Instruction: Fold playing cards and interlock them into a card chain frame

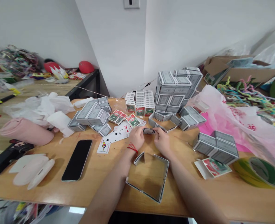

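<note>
Between my left hand and my right hand, a playing card is held at its two ends, seen nearly edge-on; I cannot tell whether it is one or a small stack. Both hands are closed on it, fingertips pinching. A red string circles my left wrist. Just below the hands stands a square frame of folded playing cards, with a gap near its upper left. Loose face-up cards lie beside my left hand, and a second card frame stands beyond my right hand.
Card-built blocks stand at left, back right and right. Rows of card boxes stand behind. A phone, pink roll, yellow-green tape roll and plastic bag flank the arms.
</note>
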A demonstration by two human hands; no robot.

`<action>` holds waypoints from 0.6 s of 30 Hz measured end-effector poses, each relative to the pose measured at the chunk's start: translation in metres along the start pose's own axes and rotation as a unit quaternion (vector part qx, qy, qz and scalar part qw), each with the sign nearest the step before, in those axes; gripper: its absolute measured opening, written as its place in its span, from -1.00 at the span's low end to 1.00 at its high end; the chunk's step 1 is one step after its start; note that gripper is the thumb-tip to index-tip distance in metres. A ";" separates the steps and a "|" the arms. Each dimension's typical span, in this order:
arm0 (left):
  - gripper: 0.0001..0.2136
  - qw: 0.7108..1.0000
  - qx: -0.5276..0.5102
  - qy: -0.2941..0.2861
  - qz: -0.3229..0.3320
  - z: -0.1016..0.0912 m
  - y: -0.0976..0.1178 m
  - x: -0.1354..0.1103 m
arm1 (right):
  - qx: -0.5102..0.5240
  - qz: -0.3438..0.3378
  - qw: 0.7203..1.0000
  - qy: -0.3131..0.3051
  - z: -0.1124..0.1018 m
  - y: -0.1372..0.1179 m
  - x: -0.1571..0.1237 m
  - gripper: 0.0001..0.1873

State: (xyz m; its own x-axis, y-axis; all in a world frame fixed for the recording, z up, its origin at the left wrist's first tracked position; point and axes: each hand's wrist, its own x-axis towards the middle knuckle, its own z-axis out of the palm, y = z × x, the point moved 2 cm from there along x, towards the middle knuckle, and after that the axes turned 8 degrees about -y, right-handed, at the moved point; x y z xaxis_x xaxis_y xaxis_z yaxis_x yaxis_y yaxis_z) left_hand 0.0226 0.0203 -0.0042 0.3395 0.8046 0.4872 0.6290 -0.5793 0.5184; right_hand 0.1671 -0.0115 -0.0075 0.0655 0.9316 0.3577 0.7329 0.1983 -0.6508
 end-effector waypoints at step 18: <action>-0.89 0.998 -0.029 0.046 0.036 -0.007 0.008 -0.001 | 0.045 -0.023 0.999 -0.004 -0.002 -0.008 0.000 -0.80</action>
State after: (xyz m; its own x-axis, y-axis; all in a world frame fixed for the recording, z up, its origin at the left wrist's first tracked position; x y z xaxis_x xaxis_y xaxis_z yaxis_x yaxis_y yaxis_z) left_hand 0.0224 0.0136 0.0043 0.3154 0.7469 0.5854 0.5624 -0.6440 0.5186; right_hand 0.1621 -0.0141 -0.0011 0.0269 0.9233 0.3832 0.6716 0.2673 -0.6910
